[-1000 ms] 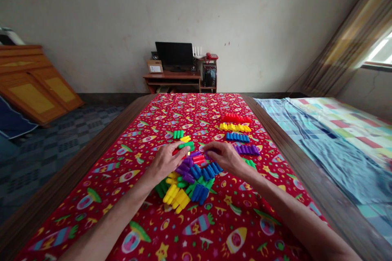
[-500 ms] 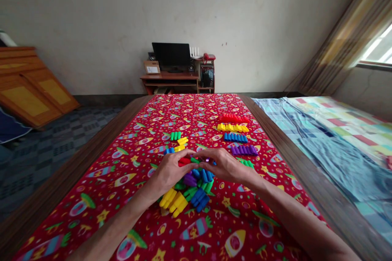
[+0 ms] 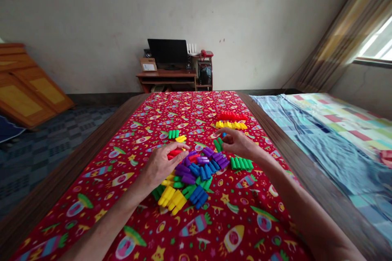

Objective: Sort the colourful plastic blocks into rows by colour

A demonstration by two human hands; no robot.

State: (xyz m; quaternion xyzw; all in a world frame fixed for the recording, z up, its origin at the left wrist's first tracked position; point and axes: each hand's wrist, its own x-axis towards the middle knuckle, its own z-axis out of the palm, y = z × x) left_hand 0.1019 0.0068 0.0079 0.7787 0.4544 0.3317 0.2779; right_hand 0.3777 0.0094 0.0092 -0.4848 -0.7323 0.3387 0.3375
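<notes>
A heap of bullet-shaped plastic building blocks lies mid-table, with purple blocks (image 3: 184, 174), blue blocks (image 3: 199, 196), and yellow blocks (image 3: 172, 199) among them. At the heap's left edge, my left hand (image 3: 163, 164) has thumb and fingers closed round a red block (image 3: 175, 154). My right hand (image 3: 240, 143), to the right of the heap, pinches a green block (image 3: 218, 144) in its fingertips. Under that hand a row of green blocks (image 3: 241, 163) lies on the cloth. The hand hides most of a blue block (image 3: 224, 135) and whatever lies directly beneath.
Beyond my right hand are a red row (image 3: 233, 116) and a yellow row (image 3: 231, 125) of blocks. Small green blocks (image 3: 173, 134) lie farther left. A red patterned cloth (image 3: 196, 106) covers the table, whose brown border (image 3: 269, 128) shows. A bed (image 3: 324, 142) stands right.
My hands were together over the heap and have parted. The right has moved away to the right with the green block; the left keeps the red one. The view has shifted slightly.
</notes>
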